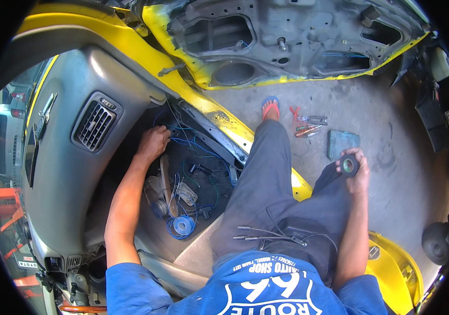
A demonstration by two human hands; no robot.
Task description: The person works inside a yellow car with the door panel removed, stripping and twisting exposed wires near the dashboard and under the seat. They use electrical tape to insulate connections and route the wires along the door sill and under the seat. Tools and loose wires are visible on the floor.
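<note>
My left hand reaches into the footwell under the grey dashboard. Its fingers are curled together beside thin blue wires; what they pinch, if anything, is too small to make out. Over my right knee, my right hand grips a roll of black tape, its round core showing. On the car floor below my left forearm lies a blue spool of wire, with loose wire looping around it.
The yellow door sill runs beside my legs, and the stripped door panel stands open beyond it. On the concrete lie screwdrivers and pliers and a teal case. Black cables rest on my lap.
</note>
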